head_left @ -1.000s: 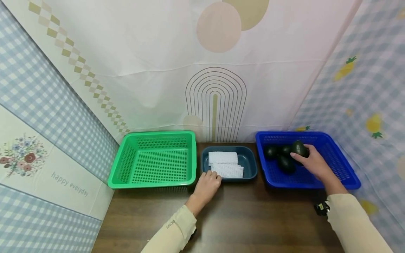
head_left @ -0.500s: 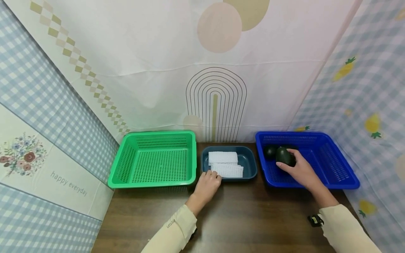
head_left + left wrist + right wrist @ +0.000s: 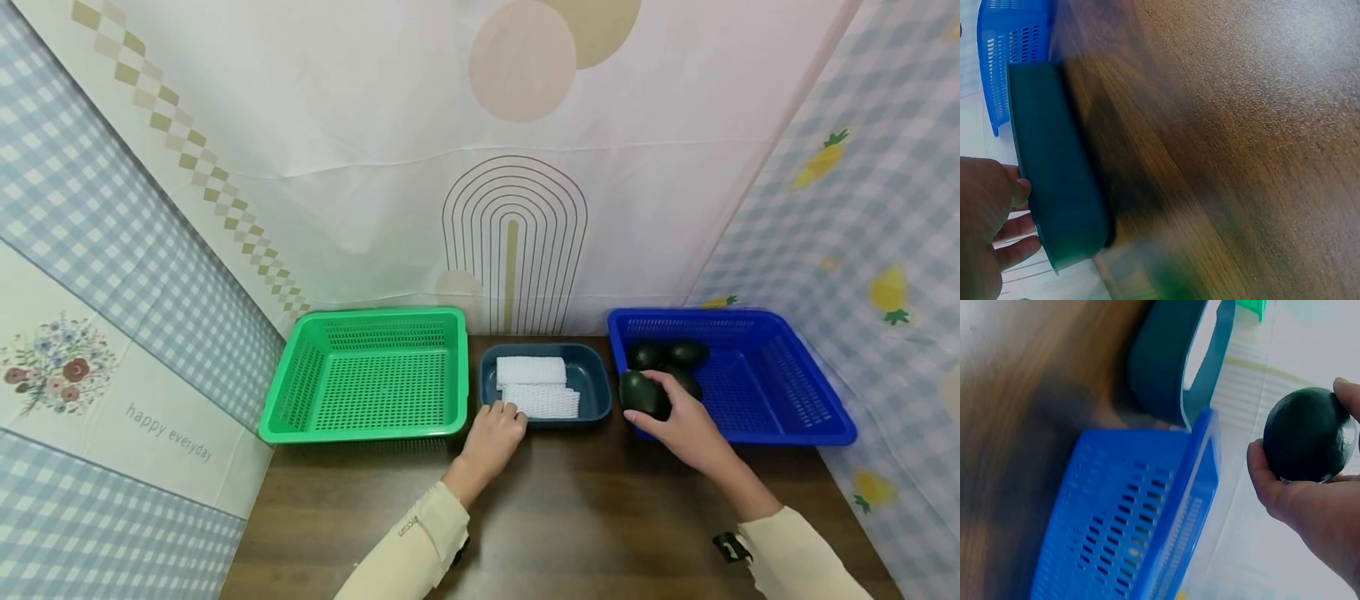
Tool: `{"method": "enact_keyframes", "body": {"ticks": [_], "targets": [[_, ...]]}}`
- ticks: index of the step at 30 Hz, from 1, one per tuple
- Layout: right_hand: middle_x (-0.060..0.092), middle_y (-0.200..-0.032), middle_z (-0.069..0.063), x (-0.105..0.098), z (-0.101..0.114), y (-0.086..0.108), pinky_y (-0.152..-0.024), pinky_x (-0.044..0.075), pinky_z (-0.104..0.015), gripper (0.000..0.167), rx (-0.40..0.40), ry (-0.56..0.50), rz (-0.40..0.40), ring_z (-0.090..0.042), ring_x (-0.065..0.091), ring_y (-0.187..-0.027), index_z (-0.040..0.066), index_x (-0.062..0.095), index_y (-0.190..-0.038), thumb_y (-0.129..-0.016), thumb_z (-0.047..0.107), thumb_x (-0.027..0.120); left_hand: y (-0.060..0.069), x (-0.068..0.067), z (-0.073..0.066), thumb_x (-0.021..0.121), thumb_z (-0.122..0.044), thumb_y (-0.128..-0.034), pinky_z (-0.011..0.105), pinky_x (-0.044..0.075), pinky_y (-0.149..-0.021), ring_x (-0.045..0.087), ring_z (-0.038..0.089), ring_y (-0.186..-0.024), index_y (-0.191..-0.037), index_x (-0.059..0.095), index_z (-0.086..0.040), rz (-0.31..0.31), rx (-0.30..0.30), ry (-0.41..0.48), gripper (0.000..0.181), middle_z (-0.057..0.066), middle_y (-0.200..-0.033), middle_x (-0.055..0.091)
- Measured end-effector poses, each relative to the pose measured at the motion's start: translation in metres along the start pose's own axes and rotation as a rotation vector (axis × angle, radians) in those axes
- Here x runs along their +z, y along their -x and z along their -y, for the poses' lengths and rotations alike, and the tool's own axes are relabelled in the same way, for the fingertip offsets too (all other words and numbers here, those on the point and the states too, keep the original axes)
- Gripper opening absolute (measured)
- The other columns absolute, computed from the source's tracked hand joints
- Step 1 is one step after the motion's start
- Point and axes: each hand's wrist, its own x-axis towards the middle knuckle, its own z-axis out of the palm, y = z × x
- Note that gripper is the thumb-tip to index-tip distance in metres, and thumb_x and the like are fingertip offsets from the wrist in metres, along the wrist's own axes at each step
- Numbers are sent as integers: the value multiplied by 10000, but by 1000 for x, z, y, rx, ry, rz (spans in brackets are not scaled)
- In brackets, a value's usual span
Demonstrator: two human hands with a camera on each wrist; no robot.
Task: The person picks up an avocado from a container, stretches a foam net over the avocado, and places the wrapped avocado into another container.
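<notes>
A: Position of the held avocado [image 3: 642, 397]?

B: Raised over the near left corner of the blue basket [image 3: 750, 400]; the right wrist view shows it apart from the rim.

A: Right hand [image 3: 693, 433]?

B: Thumb and fingers curved round the avocado, parted only by its width.

A: Beneath?

B: Three other avocados [image 3: 688, 353], dark green, grouped at the basket's left end. The nearest is partly covered.

A: Left hand [image 3: 495, 433]?

B: Fingers bent, pinching the near rim of the teal tray [image 3: 596, 379], toward its left corner.

A: Tray contents?

B: Two white mesh pieces [image 3: 542, 402], one nearer, one behind.

A: Farther out?

B: Green basket [image 3: 382, 392], just left of the tray. All three containers stand on the brown bench [image 3: 585, 508].
</notes>
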Motion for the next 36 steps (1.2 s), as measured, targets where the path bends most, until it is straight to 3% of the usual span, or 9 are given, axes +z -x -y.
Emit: {"method": "enact_keyframes", "body": {"ticks": [9,17,26,36], "targets": [[568,-1399,-235,27,11,16,-804,551,-486,737,-81,26,-9,-368,625,-1091,58,463,-1476,-895,343,815,-1,-3,-2,723,-118,-942,304,496,-655,630,175,-837,-1020,787,-168,22,-1,1,113,8,-932,717],[581,-1349,-220,64,15,31,-818,565,-502,718,-173,110,-10,-352,626,-1119,38,510,-1437,-851,262,860,-2,-5,-2,722,-121,-944,308,498,-658,631,177,-846,-1027,788,-175,38,-7,0,119,4,-938,715],[605,-1257,-205,101,0,42,-862,549,-521,722,-216,215,-46,-361,612,-1095,35,564,-1385,-780,219,912,-2,-7,-1,727,-117,-942,309,510,-676,631,176,-852,-1029,788,-175,42,-8,-3,120,2,-946,718],[602,-1253,-197,118,-22,45,-837,562,-510,735,-197,351,-18,-384,596,-1080,46,571,-1389,-771,239,920,1,-4,0,742,-117,-930,309,507,-665,629,177,-831,-1012,789,-167,4,-6,4,107,6,-930,718]]}}
